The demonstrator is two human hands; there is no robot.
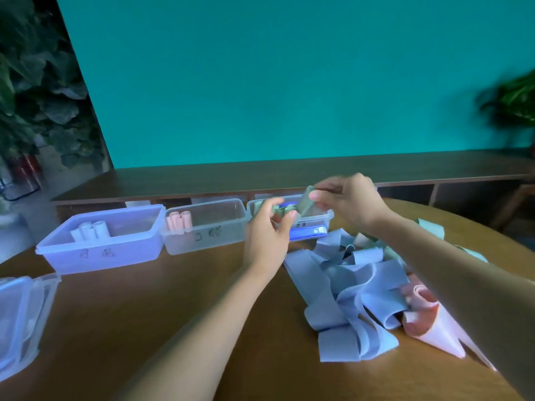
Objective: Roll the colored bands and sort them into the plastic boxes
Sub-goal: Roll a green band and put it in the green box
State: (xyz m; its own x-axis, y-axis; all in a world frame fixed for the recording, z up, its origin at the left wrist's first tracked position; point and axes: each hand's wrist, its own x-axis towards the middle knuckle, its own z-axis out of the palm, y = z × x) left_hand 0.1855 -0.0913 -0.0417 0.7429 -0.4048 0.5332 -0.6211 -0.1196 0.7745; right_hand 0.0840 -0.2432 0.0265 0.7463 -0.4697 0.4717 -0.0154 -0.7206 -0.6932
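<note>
You have a green band (292,209) up in the air between your two hands, over the front edge of the right-hand plastic box (324,217). Your left hand (267,227) curls its fingers and thumb around the rolled end of it, while your right hand (347,199) pinches the loose flat end between thumb and fingertips, just beside the roll. That box stands at the right end of a row of three on the wooden table (173,308); the middle box (207,227) holds pink rolls (179,222) in its left corner, and the left box (104,241) holds white rolls (90,231). Each of these two has dark writing on its front wall, too blurred to read. Under your right forearm lies a loose heap of unrolled bands (356,285), mostly pale blue, with pink bands (425,316) at its right side and pale green ones behind. A stack of clear lids (20,319) sits at the table's left edge.
</note>
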